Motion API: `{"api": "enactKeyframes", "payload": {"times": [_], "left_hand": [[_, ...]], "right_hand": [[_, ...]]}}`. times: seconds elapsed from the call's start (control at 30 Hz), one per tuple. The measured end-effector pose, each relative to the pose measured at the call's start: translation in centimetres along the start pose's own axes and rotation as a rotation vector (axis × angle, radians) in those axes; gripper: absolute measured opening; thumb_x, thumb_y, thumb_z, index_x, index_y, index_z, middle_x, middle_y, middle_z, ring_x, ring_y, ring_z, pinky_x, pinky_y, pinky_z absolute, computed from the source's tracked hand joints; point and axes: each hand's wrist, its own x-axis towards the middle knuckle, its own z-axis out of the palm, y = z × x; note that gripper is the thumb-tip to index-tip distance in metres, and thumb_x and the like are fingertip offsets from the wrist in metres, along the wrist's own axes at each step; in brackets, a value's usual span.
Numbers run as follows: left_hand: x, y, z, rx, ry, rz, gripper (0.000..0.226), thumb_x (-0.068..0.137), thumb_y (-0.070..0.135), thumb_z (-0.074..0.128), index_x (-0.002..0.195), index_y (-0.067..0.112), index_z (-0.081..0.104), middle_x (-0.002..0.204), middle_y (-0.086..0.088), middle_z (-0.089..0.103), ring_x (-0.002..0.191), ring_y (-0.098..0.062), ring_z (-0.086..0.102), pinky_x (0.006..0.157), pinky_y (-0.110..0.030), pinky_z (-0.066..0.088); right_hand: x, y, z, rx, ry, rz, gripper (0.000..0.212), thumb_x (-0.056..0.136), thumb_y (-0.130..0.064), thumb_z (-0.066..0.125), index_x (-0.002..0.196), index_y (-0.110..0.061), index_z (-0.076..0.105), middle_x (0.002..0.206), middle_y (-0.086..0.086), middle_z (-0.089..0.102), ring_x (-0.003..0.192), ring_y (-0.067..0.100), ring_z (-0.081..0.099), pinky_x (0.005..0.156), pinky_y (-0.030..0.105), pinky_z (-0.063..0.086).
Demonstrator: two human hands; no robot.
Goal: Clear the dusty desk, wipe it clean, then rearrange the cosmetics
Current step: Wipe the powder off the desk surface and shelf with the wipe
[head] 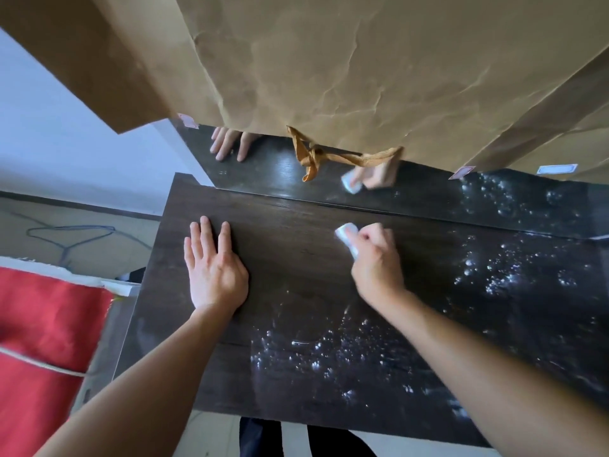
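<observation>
Head view showed my left hand (214, 272) spread flat, palm down, on the left part of the dark surface (296, 384), fingers wide and holding nothing. My right hand (375, 258) was closed around a small pale wipe (346, 235), pressing it against the wood near the back edge, roughly mid-width. The hand was a little blurred, so I judged it to be mid-stroke.

Around the hands the wood looked dark and mostly clear of specks. To the right and toward the near edge, white dust (329, 354) lay scattered in patches, thickest at the far right. I saw no cosmetics anywhere, so I judged that clearing was done, wiping was partly done, and rearranging had not begun.

To do this step well, I would keep the left hand planted as a brace and draw the wipe in long overlapping passes from the clean middle toward the dusty right side, then along the near edge. Folding the wipe to a fresh face would stop it smearing dust back. Short dabs would probably only spread the specks.

Behind the surface stood a mirror (270, 166), its lower strip reflecting both hands, while crumpled brown paper (362, 67) covered the rest, with an orange ribbon (316, 153) hanging at its lower edge. Something red (49, 324) lay off to the left.
</observation>
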Motion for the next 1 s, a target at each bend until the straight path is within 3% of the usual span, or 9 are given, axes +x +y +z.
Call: {"api": "enactKeyframes", "payload": {"times": [0.1, 0.17, 0.27, 0.4, 0.5, 0.67, 0.87, 0.93, 1.0], "left_hand": [[0.0, -0.3, -0.1, -0.011, -0.011, 0.015, 0.055, 0.086, 0.005, 0.045, 0.141, 0.008, 0.039, 0.154, -0.022, 0.021, 0.144, -0.038, 0.011, 0.119, -0.047, 0.006], [-0.2, -0.6, -0.6, -0.046, -0.030, 0.048, 0.052, 0.089, 0.005, 0.044, 0.141, 0.009, 0.042, 0.153, -0.021, 0.024, 0.144, -0.039, 0.014, 0.118, -0.048, 0.011], [-1.9, -2.6, -1.9, -0.032, -0.059, 0.082, 0.048, 0.089, 0.012, 0.040, 0.137, 0.011, 0.048, 0.151, -0.020, 0.031, 0.142, -0.038, 0.022, 0.115, -0.051, 0.019], [-8.0, -7.9, -3.5, 0.045, 0.021, -0.218, 0.048, 0.087, 0.022, 0.039, 0.133, 0.014, 0.050, 0.147, -0.021, 0.036, 0.137, -0.040, 0.029, 0.110, -0.055, 0.023], [-11.9, -10.6, -3.8, 0.048, -0.023, -0.423, 0.046, 0.098, 0.028, 0.035, 0.143, 0.020, 0.037, 0.145, -0.019, 0.038, 0.132, -0.039, 0.035, 0.106, -0.054, 0.028], [-13.2, -11.0, -3.7, -0.002, 0.028, -0.403, 0.050, 0.096, 0.032, 0.033, 0.144, 0.019, 0.034, 0.112, -0.018, 0.055, 0.100, -0.040, 0.053, 0.083, -0.049, 0.042], [-13.5, -11.2, -4.0, -0.029, 0.044, -0.392, 0.049, 0.097, 0.033, 0.033, 0.144, 0.020, 0.035, 0.108, -0.018, 0.056, 0.096, -0.040, 0.054, 0.080, -0.047, 0.043], [-13.4, -11.2, -4.0, -0.043, 0.037, -0.387, 0.052, 0.095, 0.037, 0.028, 0.144, 0.020, 0.034, 0.108, -0.017, 0.056, 0.096, -0.039, 0.054, 0.081, -0.048, 0.044], [-13.4, -11.4, -3.9, -0.053, 0.039, -0.380, 0.053, 0.095, 0.037, 0.026, 0.144, 0.020, 0.034, 0.108, -0.018, 0.056, 0.096, -0.040, 0.054, 0.082, -0.049, 0.044]], "right_hand": [[-5.0, -3.8, 1.0, 0.140, -0.224, -0.299, 0.042, 0.079, 0.007, 0.056, 0.106, -0.023, 0.069, 0.085, 0.002, 0.049, 0.078, 0.020, 0.043, 0.067, 0.028, 0.042], [-6.7, -4.1, -0.1, 0.244, -0.325, -0.297, 0.030, 0.087, -0.007, 0.051, 0.104, -0.021, 0.071, 0.083, 0.002, 0.052, 0.077, 0.021, 0.049, 0.069, 0.027, 0.044], [-3.1, -3.1, -1.2, 0.265, -0.187, -0.212, 0.027, 0.085, -0.007, 0.056, 0.100, -0.022, 0.073, 0.079, 0.006, 0.054, 0.074, 0.027, 0.052, 0.070, 0.031, 0.046], [4.4, -3.3, 0.6, -0.006, -0.104, -0.137, 0.027, 0.087, -0.009, 0.059, 0.105, -0.026, 0.071, 0.086, 0.017, 0.053, 0.082, 0.039, 0.052, 0.075, 0.036, 0.043], [4.8, -5.6, 2.7, -0.051, -0.109, -0.120, 0.033, 0.087, -0.006, 0.057, 0.110, -0.026, 0.068, 0.094, 0.016, 0.053, 0.088, 0.037, 0.050, 0.074, 0.032, 0.036], [-5.7, -10.2, 4.4, 0.072, -0.357, -0.574, 0.045, 0.072, 0.012, 0.057, 0.103, -0.018, 0.068, 0.087, 0.005, 0.050, 0.079, 0.025, 0.045, 0.063, 0.033, 0.045], [-18.0, -8.6, 1.0, 0.147, -0.736, -0.815, 0.042, 0.077, 0.002, 0.053, 0.102, -0.032, 0.057, 0.090, -0.005, 0.042, 0.084, 0.013, 0.038, 0.063, 0.026, 0.043], [-17.1, -9.2, 0.1, 0.172, -0.694, -0.770, 0.041, 0.080, 0.001, 0.056, 0.100, -0.034, 0.058, 0.088, -0.007, 0.042, 0.083, 0.012, 0.040, 0.061, 0.027, 0.043], [-12.8, -9.8, 0.0, 0.194, -0.472, -0.597, 0.031, 0.084, -0.004, 0.054, 0.098, -0.028, 0.068, 0.084, -0.003, 0.048, 0.079, 0.017, 0.047, 0.062, 0.029, 0.043]]}}
